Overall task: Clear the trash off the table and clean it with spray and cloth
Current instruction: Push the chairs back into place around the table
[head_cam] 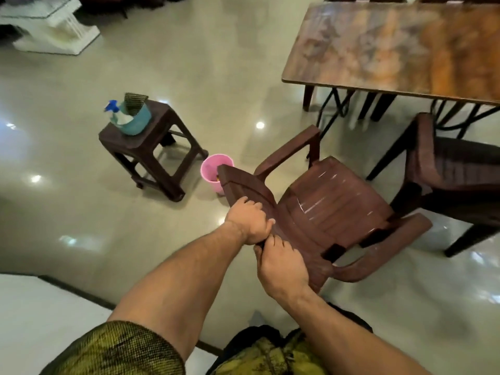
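Head view. Reads as either barely begun or close to done, hard to say which: no trash visible on the part of the table [378, 50] in frame, its top glossy and mottled brown and orange, with no telling whether wiped yet. Resting together in a teal tub [139, 123] on a brown stool [151, 147], well apart from the table and touched by neither hand: the blue-triggered spray bottle [115, 115] and the dark striped cloth [135, 103]. On the floor just beside the stool, a pink bin [215, 167], partly hidden behind a chair back, something small inside. Both curled round the top edge of the back of 1 brown plastic chair [332, 209], close together: left grip [250, 223] and right grip [281, 269]. Near the table, a 2nd chair [454, 169]. Seemingly a shifting of seating, not cleaning proper.
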`<state>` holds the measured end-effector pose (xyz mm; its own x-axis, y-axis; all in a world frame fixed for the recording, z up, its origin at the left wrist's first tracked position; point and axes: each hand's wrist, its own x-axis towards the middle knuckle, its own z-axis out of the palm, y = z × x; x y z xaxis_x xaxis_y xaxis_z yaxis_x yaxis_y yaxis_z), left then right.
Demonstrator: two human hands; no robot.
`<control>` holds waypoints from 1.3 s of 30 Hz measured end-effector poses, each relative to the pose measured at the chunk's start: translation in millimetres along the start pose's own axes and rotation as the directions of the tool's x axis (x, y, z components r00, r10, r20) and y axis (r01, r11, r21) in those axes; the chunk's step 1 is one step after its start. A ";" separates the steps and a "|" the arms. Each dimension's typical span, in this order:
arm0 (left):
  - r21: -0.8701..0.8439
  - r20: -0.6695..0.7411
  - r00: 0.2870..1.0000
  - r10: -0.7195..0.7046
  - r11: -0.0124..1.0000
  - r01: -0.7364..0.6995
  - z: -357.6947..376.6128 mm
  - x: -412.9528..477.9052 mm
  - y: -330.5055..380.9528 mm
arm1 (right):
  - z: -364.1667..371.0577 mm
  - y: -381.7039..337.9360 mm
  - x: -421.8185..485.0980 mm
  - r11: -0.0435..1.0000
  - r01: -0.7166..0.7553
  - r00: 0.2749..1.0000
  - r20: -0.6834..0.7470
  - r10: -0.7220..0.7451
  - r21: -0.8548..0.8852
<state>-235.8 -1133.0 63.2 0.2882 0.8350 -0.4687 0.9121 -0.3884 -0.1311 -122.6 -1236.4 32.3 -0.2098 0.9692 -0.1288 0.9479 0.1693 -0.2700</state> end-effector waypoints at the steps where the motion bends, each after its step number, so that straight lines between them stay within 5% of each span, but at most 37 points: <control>1: -0.008 0.000 1.000 0.003 1.000 -0.003 0.6 -2.7 0.0 | -0.8 1.7 -1.0 1.000 0.019 1.000 0.021 -0.019 -0.017; 16: -0.091 -0.086 0.987 -0.134 0.988 0.126 -1.3 20.6 7.1 | -33.5 55.5 39.0 0.951 0.303 0.949 0.106 -0.296 -0.057; 30: -0.171 -0.233 0.952 -0.199 0.972 0.161 -71.1 125.4 130.8 | -102.1 258.7 121.5 0.876 0.446 0.895 0.112 -0.432 -0.182; 39: -0.246 -0.252 0.949 -0.189 0.961 0.126 -105.8 188.0 161.0 | -131.0 327.6 164.9 0.874 0.439 0.897 0.165 -0.411 -0.210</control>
<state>-3.9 -997.3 46.4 0.1745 0.9642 -0.1996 0.9846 -0.1720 0.0304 184.7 -997.6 47.6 -0.6172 0.7700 -0.1618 0.7863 0.6109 -0.0922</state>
